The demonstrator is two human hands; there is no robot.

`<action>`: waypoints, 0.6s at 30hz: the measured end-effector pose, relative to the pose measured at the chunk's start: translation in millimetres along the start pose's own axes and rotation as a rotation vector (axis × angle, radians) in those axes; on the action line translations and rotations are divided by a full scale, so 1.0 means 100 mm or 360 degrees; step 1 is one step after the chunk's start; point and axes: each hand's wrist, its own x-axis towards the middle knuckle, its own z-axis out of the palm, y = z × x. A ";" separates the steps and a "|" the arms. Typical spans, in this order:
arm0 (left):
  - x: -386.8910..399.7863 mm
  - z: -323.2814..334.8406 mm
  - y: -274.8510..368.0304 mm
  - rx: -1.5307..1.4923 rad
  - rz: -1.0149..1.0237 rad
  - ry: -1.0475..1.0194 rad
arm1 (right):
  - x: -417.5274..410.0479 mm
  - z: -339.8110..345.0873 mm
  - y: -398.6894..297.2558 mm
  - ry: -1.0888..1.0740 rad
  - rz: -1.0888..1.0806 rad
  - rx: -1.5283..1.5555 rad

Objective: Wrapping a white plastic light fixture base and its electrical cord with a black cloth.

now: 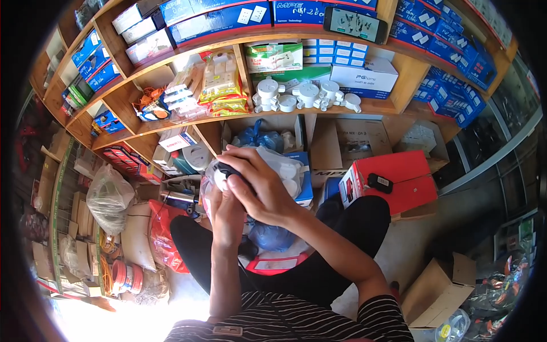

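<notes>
Both of my hands meet around a small black-and-white object [223, 173] in front of the shelves; its exact kind cannot be told. My left hand [228, 209] holds it from below and the left, with the fingers partly hidden. Over its top and right side lies my right hand [260, 188], fingers bent, thumb against the white part. Just behind the hands is a clear plastic bag [284, 169] with round white pieces in it. A blue plastic bag [273, 236] lies below the hands, between my knees.
Wooden shelves [188, 122] hold boxes and white round junction boxes [308, 92]. A phone [355, 25] leans at the upper shelf. At the right a red box [393, 179] bears a small black device [380, 183]. An open cardboard box [431, 295] stands lower right; a red bag [164, 233] lies left.
</notes>
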 end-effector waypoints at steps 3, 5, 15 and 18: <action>-0.12 0.04 -0.06 0.0350 0.0076 -0.0173 | 0.05 -0.17 0.07 -0.0042 0.0096 0.0115; -0.04 0.06 -0.04 0.0384 0.0133 -0.0175 | 0.07 -0.20 0.13 -0.0081 0.0119 0.0133; 0.05 -0.10 0.05 -0.0495 -0.0052 0.0031 | 0.07 -0.13 0.18 -0.0288 -0.0323 -0.0357; -0.01 -0.07 -0.02 -0.0262 0.0037 0.0056 | 0.11 -0.29 0.17 -0.0241 -0.0047 -0.0119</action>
